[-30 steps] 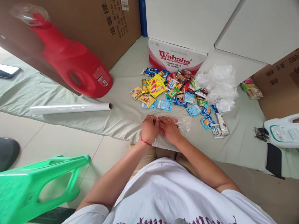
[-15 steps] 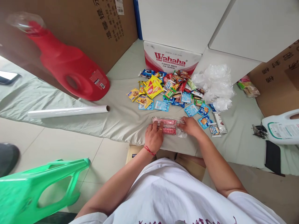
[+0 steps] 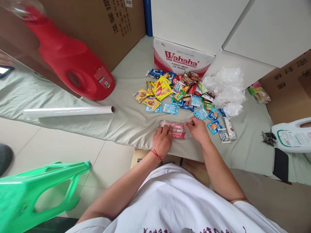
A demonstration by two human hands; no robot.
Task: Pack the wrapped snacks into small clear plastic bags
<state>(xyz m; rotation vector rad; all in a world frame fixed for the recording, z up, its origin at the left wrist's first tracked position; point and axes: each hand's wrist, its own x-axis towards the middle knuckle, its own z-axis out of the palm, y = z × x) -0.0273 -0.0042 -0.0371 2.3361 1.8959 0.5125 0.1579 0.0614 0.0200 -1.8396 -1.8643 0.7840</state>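
Red snack packets lie side by side inside a clear plastic bag near the table's front edge. My left hand lies over the left end of the packets, its fingers curved down onto them and holding them against the cloth. At the other end, my right hand is closed, pinching the edge of the clear bag between thumb and fingers. Just beyond my hands is a heap of small wrapped snacks, with yellow packets on the left and blue sachets on the right.
Crumpled clear plastic bags sit right of the heap, before a Wahaha carton. At left are a large red bottle and a white roll. A white jug, keys and a green stool flank me.
My right hand has lifted slightly and drawn the bag's edge up with it. The left hand stays on the packets. The view has shifted a little.
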